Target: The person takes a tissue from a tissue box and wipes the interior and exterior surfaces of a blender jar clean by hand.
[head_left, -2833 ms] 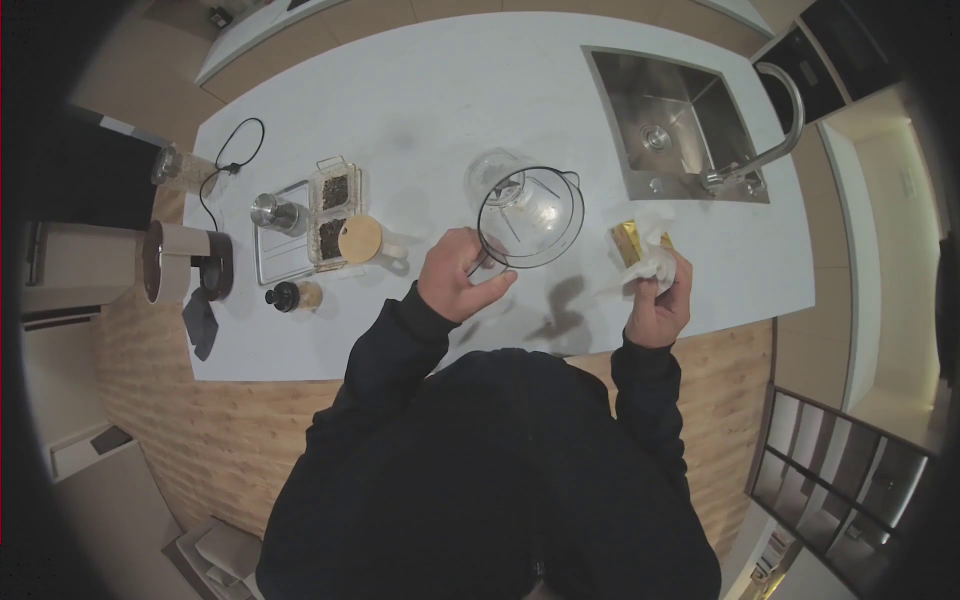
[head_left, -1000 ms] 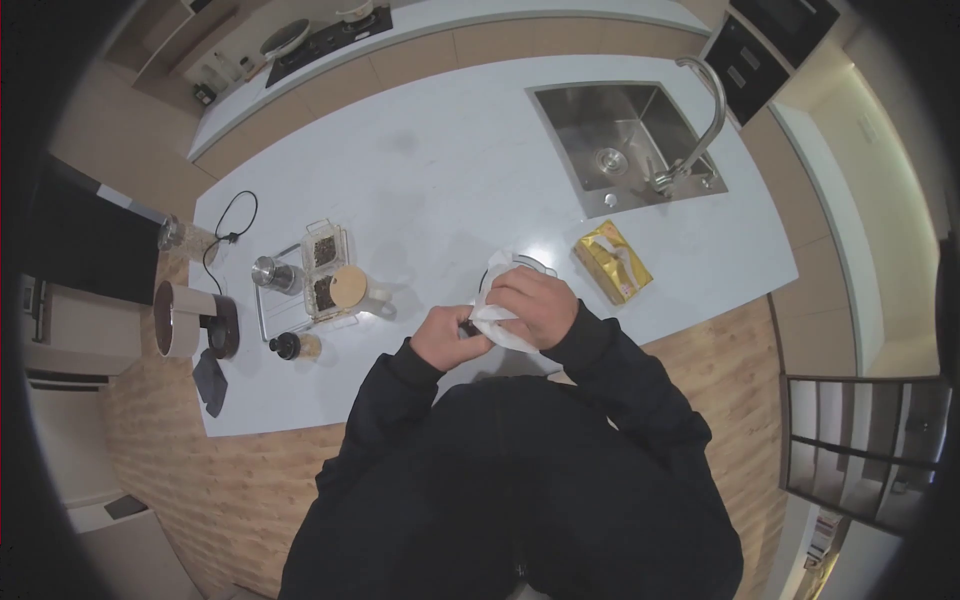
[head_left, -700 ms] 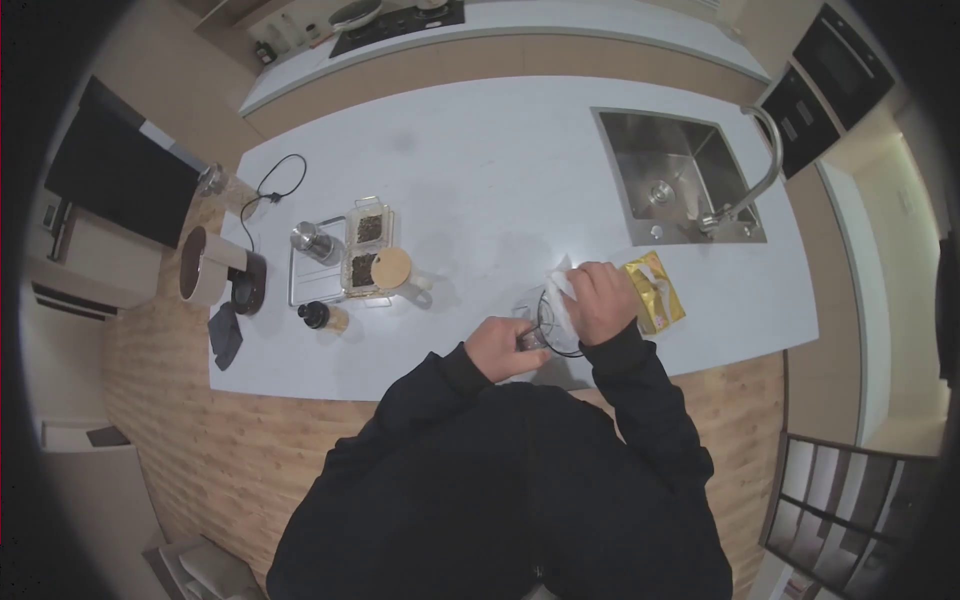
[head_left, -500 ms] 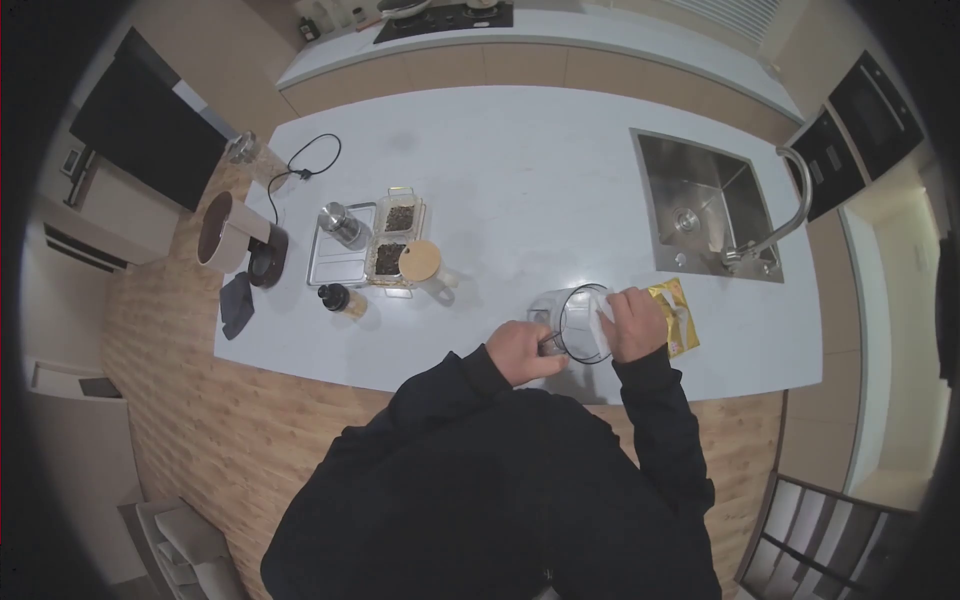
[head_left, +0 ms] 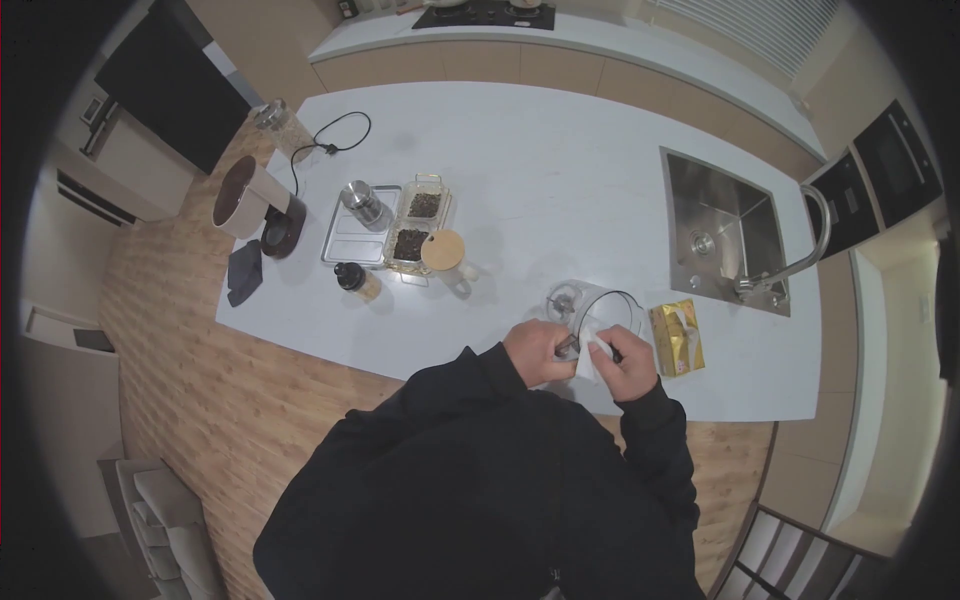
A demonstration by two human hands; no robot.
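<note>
Near the pale counter's (head_left: pixel 518 170) front edge, the left hand (head_left: pixel 541 352) grips the clear jug (head_left: pixel 607 308), the right hand (head_left: pixel 625 364) tissue (head_left: pixel 592 352).

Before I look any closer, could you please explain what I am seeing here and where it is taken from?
There is no machine: these are a person's two bare hands, seen by a camera worn on the head, facing forward and down. The left hand holds a clear jug with a dark rim; the right hand pinches a white tissue at it. Beside them lies a gold tissue pack. Farther left on the white counter are a metal tray, a wooden-lidded container and a dark-topped bottle.
</note>
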